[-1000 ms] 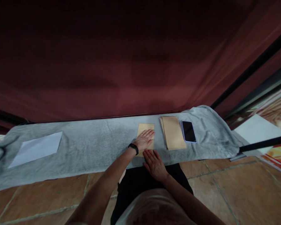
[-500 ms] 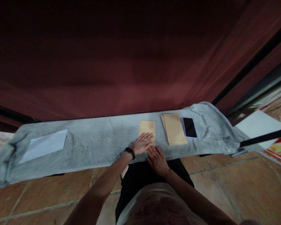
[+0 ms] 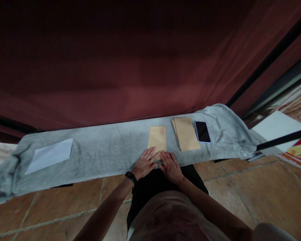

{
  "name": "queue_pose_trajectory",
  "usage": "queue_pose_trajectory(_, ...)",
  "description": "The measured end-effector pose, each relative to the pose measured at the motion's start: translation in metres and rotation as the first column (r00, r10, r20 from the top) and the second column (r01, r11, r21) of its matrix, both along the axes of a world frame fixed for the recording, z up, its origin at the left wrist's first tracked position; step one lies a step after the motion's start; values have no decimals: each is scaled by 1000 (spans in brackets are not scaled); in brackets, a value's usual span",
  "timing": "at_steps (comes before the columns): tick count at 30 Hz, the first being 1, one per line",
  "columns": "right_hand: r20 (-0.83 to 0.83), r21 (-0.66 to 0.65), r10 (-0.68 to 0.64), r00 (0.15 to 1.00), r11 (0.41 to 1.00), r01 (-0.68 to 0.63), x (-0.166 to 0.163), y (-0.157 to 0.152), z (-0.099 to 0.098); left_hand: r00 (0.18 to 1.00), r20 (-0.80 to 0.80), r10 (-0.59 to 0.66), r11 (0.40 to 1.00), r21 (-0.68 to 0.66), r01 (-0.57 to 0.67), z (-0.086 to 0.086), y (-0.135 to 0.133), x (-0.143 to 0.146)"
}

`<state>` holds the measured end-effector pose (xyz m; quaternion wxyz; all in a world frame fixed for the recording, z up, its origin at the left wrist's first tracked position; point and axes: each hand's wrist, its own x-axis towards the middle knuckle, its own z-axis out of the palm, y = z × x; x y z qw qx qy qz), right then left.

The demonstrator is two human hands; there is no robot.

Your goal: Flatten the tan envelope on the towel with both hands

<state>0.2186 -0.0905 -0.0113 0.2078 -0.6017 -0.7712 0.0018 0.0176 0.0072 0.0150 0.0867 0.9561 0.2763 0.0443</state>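
A tan paper envelope (image 3: 157,136) with faint reddish print near its top right lies flat on the grey cloth in front of me. My left hand (image 3: 144,163), with a black band on the wrist, rests on its lower left part, fingers stretched out. At the lower right corner lies my right hand (image 3: 171,167), its fingers extended and touching the envelope's near edge. The two hands almost meet at the fingertips and cover the envelope's near end. A small stack of tan envelopes (image 3: 187,134) sits to the right of my right hand.
A phone (image 3: 202,132) with a pale purple edge lies right of the stack. White paper (image 3: 50,155) is at the left of the cloth-covered bench (image 3: 100,150). Dark red fabric (image 3: 140,97) hangs behind it, and a black bar (image 3: 283,140) stands at the right end.
My left hand has slid back toward me and left, off the middle of the envelope, uncovering more of it. My right hand has stayed near the envelope's lower edge.
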Motion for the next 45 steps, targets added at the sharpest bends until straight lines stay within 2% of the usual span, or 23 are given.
queue_pose_trajectory(6,-5,-17,-47,999,999,47,0,-3,4,995,9,103,994,33,-104,-5,-13,-10)
queue_pose_trajectory(12,-13,-43,129,992,991,-129,-14,-5,8,987,25,156,986,62,-158,-4,-26,1)
queue_pose_trajectory(16,12,-53,114,993,992,-113,-9,-9,6,977,47,209,976,51,-211,-8,-33,-2)
queue_pose_trajectory(19,20,-39,91,996,995,-90,0,-14,6,948,80,309,948,58,-314,-15,-38,-5)
queue_pose_trajectory(24,13,-12,38,999,999,-38,1,-17,8,851,162,500,862,5,-507,-17,-44,4)
queue_pose_trajectory(28,0,8,-17,1000,1000,17,-6,-11,9,761,276,587,803,-78,-591,-12,-43,22)
queue_pose_trajectory(31,-15,8,-45,999,999,46,-8,-4,9,661,375,649,746,-145,-650,-14,-34,31)
queue_pose_trajectory(33,-7,-10,-56,998,998,56,-9,1,11,566,429,704,693,-239,-680,-17,-23,31)
queue_pose_trajectory(36,16,-49,-79,997,996,80,-10,6,15,401,448,799,595,-495,-633,-20,-6,29)
queue_pose_trajectory(39,14,-56,-113,993,992,114,-13,10,22,275,427,862,507,-753,-420,-12,0,35)
queue_pose_trajectory(42,-44,-34,-143,989,989,141,-11,16,30,251,449,858,500,-842,-203,8,-10,54)
queue_pose_trajectory(45,-212,-43,-184,960,983,179,0,23,39,245,493,835,525,-846,-89,28,-24,75)
